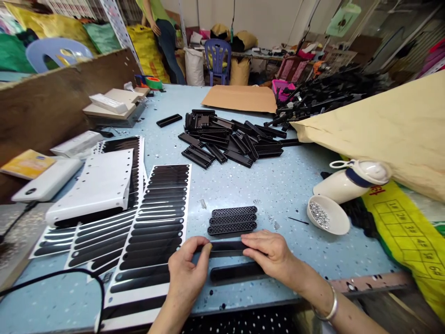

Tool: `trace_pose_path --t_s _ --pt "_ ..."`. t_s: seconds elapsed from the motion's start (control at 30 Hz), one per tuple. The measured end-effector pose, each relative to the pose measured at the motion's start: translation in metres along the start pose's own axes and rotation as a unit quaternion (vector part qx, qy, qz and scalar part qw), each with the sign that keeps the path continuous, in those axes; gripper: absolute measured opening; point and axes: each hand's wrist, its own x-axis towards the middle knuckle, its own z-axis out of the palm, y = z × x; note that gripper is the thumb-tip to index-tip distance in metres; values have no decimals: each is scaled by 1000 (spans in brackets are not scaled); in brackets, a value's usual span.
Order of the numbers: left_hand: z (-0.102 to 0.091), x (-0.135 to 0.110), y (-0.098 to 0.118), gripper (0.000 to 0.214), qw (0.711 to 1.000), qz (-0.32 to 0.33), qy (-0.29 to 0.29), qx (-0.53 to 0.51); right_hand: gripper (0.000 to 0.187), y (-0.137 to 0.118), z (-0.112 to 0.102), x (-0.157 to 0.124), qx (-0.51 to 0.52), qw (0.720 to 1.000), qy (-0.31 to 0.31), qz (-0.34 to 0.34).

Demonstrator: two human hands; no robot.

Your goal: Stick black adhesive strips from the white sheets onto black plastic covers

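My left hand (189, 266) pinches the left end of a slim black strip (227, 246) between thumb and forefinger. At its other end, the fingers of my right hand (269, 253) close on the same strip, so it lies level between both hands. Just nearer to me, a long black plastic piece with rounded ends (236, 273) lies on the table, its right end partly under my right hand. Beyond the strip, several black pieces with a lattice pattern (232, 220) lie side by side. A sheet of black rounded stickers (153, 222) lies left of my left hand.
A heap of black plastic parts (232, 137) covers the table's middle back. To the right are a white bowl of small metal pieces (339, 220) and a cream bottle (342, 184) lying tilted. A black cable (69, 270) curves at front left. Someone stands at the back.
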Motion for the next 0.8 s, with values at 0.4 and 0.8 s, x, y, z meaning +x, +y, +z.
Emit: trace_pose_path --t_s 0.4,0.8 --pt "-1 1 -1 21 1000 -10 -13 1 21 13 -14 -11 177 968 33 177" --pt "-4 4 -2 23 1000 6 -13 9 31 2 3 -6 45 964 126 228"
